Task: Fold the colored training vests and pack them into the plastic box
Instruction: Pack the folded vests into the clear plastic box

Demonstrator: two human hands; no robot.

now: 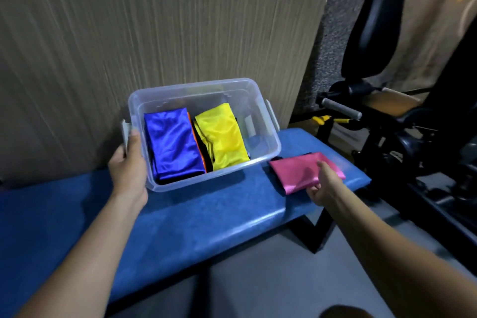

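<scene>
A clear plastic box [268, 137] stands on a blue padded bench [180, 219]. Inside it lie a folded blue vest [174, 144] on the left and a folded yellow vest [223, 137] beside it, with an orange edge and dark fabric showing between and under them. The box's right end holds no vest. My left hand [129, 165] grips the box's left handle. A folded pink vest [296, 171] lies on the bench right of the box. My right hand [325, 186] pinches its near right edge, thumb on top and fingers under.
A corrugated cardboard sheet [154, 33] stands behind the bench. Black gym equipment [387, 124] with a grey grip and yellow parts crowds the right side. The bench's right end is just past the pink vest; grey floor lies below.
</scene>
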